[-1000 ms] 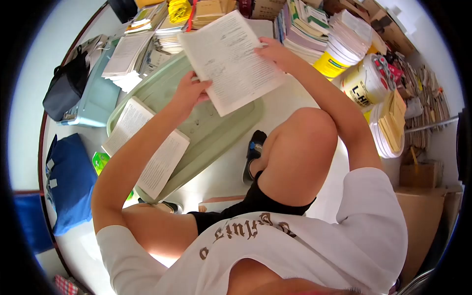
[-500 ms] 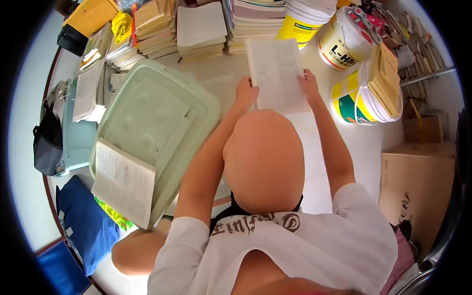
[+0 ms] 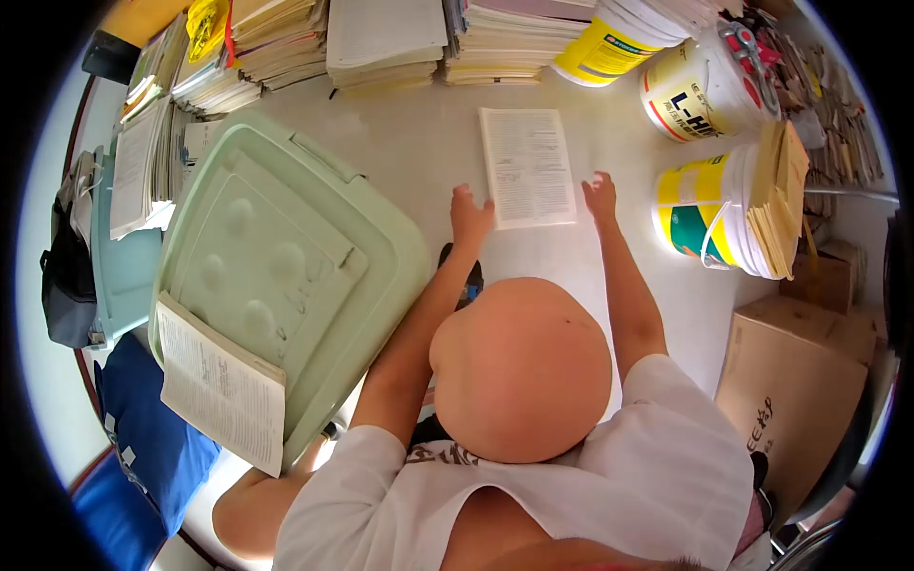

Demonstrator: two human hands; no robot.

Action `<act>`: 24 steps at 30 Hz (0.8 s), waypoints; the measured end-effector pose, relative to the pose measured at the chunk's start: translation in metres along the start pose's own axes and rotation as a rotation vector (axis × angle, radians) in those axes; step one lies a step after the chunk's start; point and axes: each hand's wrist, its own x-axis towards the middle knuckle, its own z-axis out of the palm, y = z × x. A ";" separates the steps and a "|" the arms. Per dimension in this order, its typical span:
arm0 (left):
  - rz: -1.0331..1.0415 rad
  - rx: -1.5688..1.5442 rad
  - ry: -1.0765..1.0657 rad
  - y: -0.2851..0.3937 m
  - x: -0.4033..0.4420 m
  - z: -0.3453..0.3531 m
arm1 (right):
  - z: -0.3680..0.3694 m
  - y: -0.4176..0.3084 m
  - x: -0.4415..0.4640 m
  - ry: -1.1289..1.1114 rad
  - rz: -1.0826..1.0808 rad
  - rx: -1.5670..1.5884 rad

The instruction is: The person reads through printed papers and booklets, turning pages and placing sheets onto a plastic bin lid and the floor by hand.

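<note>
A stack of printed pages point(image 3: 529, 169) lies flat on the pale floor in front of my knee. Just off its left edge is my left hand point(image 3: 471, 215), fingers apart and holding nothing. My right hand point(image 3: 600, 198) stands a little off the right edge, also empty with its fingers spread. Another printed stack point(image 3: 224, 385), slightly curved, rests on the lower left part of the light green plastic lid point(image 3: 314, 257) beside my left arm.
Paper piles point(image 3: 386, 38) line the back. On the right stand a white L-HM bucket point(image 3: 690, 100), a yellow-green bucket point(image 3: 695, 205) with brown envelopes point(image 3: 781, 195) on top, and a cardboard box point(image 3: 795, 400). A blue bag point(image 3: 152, 438) lies at lower left.
Both hands have let go of the printed stack and moved apart to its sides. It now lies on the floor, a little lower in view. The camera view has shifted somewhat.
</note>
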 end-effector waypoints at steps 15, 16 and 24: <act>-0.111 -0.435 -0.529 -0.001 -0.110 -0.165 | -0.039 -0.217 -0.049 0.165 -0.165 0.566; -0.138 -0.384 -0.548 0.000 -0.122 -0.188 | -0.059 -0.264 -0.039 0.095 -0.241 0.673; -0.183 0.206 -0.471 0.008 -0.229 -0.309 | -0.188 -0.592 -0.093 -0.320 -1.058 0.807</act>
